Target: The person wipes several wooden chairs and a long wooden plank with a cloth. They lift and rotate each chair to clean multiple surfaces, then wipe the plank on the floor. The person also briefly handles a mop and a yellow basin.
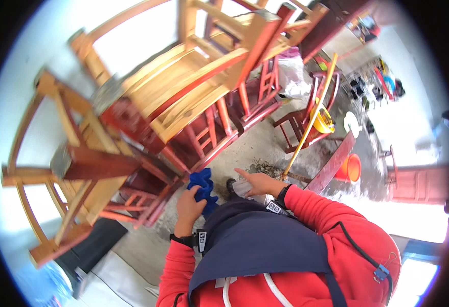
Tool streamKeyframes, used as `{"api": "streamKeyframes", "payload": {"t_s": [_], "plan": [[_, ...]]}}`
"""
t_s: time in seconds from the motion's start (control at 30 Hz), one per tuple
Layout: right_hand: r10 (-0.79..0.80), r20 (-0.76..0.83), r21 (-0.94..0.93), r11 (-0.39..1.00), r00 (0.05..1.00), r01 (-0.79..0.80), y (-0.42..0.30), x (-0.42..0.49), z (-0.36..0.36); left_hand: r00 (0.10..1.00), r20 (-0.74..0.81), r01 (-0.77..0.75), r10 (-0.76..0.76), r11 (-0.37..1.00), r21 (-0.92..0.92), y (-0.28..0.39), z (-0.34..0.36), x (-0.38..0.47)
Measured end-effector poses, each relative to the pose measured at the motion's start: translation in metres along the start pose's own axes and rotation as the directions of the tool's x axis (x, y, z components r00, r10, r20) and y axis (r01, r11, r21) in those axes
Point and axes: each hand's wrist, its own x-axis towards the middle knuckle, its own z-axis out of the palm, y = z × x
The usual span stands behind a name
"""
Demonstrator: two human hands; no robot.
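Note:
My left hand (191,207) grips a bunched blue cloth (203,186), which hangs in front of my dark apron (263,243). To its right, my right hand (262,183) holds a crumpled greyish-white cloth (243,188), with the index finger stretched out toward the chairs. Ahead and to the left are stacked red-painted wooden chairs; an upturned wooden chair (182,92) shows its bare underside and legs. Another upturned chair (96,169) lies closer to my left side. The blue cloth is near the lower rail of these chairs.
A yellow pole (312,119) leans across a red wooden chair (299,119) bearing a yellow basin (323,122). Its foot reaches a heap of debris (264,168). An orange bucket (349,167) stands behind a red board (332,163). White sacks (291,73) sit beyond the chairs.

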Motion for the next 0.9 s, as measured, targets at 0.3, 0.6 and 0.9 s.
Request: {"api": "streamKeyframes", "payload": {"t_s": [0.3,0.6,0.9], "plan": [[-0.105,-0.179,0.189,0.972,0.978,0.139,-0.004,-0.026,-0.022,0.881,0.196,-0.457,0.431,0.882,0.114,0.116,0.013,0.046],[-0.237,-0.538,-0.049,0.967,0.809,0.250,-0.007,-0.023,-0.058,0.899,0.026,-0.438,0.438,0.893,0.102,0.150,-0.009,0.051],[-0.355,-0.699,-0.201,0.931,0.620,0.306,-0.091,0.058,-0.184,0.784,-0.610,-0.134,0.116,0.991,0.016,0.121,-0.090,-0.012]]}}
